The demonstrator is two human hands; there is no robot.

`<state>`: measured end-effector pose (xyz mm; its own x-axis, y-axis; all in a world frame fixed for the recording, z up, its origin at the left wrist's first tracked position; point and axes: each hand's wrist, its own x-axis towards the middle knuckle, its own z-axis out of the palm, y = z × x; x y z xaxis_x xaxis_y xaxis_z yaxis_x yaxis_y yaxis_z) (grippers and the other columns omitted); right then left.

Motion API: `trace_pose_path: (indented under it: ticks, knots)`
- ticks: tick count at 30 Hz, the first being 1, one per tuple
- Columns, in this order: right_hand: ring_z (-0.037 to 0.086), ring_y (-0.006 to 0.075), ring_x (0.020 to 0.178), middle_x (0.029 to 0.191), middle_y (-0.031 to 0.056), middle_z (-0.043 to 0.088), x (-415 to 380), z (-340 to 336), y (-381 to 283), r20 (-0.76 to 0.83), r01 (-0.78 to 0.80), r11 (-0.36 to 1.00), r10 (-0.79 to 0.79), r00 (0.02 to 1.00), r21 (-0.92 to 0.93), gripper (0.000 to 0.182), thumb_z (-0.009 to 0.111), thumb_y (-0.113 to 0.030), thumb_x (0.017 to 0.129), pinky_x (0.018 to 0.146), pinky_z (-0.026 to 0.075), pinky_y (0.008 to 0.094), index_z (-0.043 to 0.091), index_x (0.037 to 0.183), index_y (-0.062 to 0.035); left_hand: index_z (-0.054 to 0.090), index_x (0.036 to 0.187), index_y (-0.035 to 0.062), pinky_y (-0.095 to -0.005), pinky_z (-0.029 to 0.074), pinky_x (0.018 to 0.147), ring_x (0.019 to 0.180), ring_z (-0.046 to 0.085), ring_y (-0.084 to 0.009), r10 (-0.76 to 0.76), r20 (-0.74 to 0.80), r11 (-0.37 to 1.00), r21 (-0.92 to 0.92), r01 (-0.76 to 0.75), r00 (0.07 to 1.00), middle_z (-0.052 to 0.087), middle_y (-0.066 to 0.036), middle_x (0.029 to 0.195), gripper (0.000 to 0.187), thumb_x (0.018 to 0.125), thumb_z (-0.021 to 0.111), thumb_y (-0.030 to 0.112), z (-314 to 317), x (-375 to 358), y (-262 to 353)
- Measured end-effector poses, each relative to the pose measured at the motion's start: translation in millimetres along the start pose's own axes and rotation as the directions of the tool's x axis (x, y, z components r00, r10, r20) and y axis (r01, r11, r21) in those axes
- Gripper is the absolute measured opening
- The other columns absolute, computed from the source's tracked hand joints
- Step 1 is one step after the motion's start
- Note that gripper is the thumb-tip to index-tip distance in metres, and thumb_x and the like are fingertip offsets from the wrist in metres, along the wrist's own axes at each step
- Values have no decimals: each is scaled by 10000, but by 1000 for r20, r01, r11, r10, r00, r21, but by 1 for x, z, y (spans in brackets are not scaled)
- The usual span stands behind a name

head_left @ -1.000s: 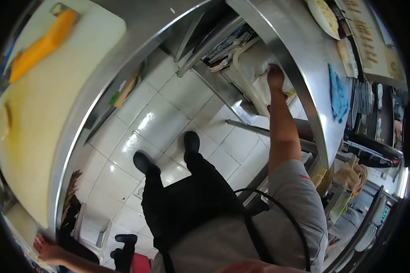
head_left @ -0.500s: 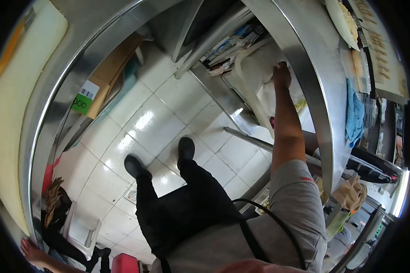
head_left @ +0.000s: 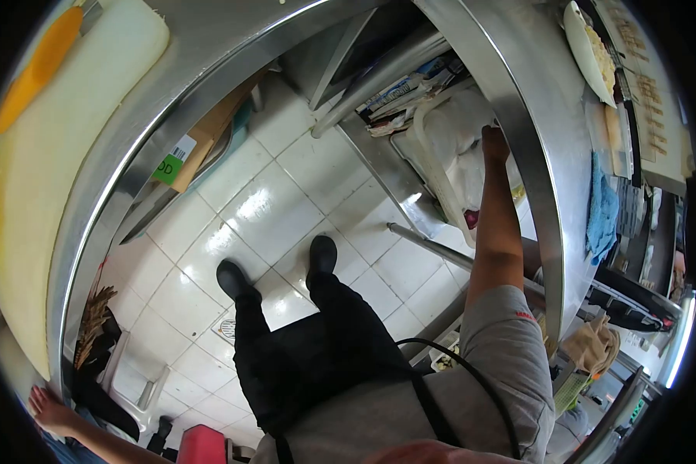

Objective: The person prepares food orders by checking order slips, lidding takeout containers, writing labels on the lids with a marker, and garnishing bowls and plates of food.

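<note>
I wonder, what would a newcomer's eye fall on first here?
Probably the bright orange item lying on the pale cutting board at upper left. Next, the right hand reaching down among plastic bags in the white crate, then the blue cloth at the right-hand counter's edge.

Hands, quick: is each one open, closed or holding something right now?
Left hand: open, at the steel counter's edge.
Right hand: by the plastic in the crate; grip can't be told.
</note>
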<state>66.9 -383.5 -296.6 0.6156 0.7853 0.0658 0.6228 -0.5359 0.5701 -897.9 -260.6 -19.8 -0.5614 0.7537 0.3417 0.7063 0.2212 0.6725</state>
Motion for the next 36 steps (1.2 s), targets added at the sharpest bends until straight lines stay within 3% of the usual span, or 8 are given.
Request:
trace_pose_path:
  ticks: [2,10,12,13,15,17,21,36]
  knots:
    - [561,308,728,760,146,580,-1,2,-3,-34,-209,810,271,962,548,225,501,-230,667,693,446,369,559,800,-59,284,1146,-110,-426,351,920,1102,369,-368,26,-56,1000,-7,-26,998,312,-277,1219,337,840,264,30,6,-15,13]
    - [540,322,792,825,187,565,-32,-44,-7,-203,52,739,116,972,672,294,509,-255,701,702,425,367,540,833,6,362,1015,-74,-411,389,811,957,437,-321,-356,-274,715,-695,72,893,448,-227,1017,274,822,295,109,-6,-49,11]
    - [524,321,723,753,166,540,-62,-84,-16,-393,227,733,59,918,641,220,518,-205,703,658,417,360,506,769,5,416,771,11,-324,353,643,704,390,-218,-317,0,412,-901,138,948,397,-106,739,158,799,344,148,-21,-63,-9]
    - [513,316,679,712,155,519,-80,-111,-28,-512,341,692,49,857,636,169,527,-163,695,628,413,355,482,733,-5,453,767,25,-301,361,614,702,414,-195,-34,215,313,-925,214,976,432,-88,752,176,796,372,179,-9,-97,7]
    - [486,283,721,733,116,488,-121,-186,-46,-497,487,441,-104,862,753,210,571,-15,568,674,380,362,405,690,-58,492,914,34,-227,382,569,684,466,-123,21,245,808,-576,128,969,488,-38,800,287,828,396,290,35,-167,18]
    - [481,286,803,784,99,486,-157,-208,-67,-556,576,343,-166,815,742,201,554,8,555,718,364,387,416,667,-85,444,1063,68,-228,413,558,655,506,-129,-377,630,689,-299,660,679,505,-30,833,318,833,415,287,123,-268,86]
    - [524,273,840,833,75,473,-193,-256,-104,-601,603,-28,-135,788,797,225,544,62,539,730,414,381,399,645,-74,416,1106,4,-260,479,584,780,578,-188,31,994,442,81,893,-106,556,-107,925,453,826,454,358,206,-327,221]
    - [534,260,903,895,57,493,-217,-293,-130,-656,640,-145,-209,725,754,220,598,31,540,771,415,423,440,651,-76,482,929,38,-326,520,608,765,571,-179,105,994,311,0,950,-34,547,-88,867,149,785,493,75,210,-334,238]
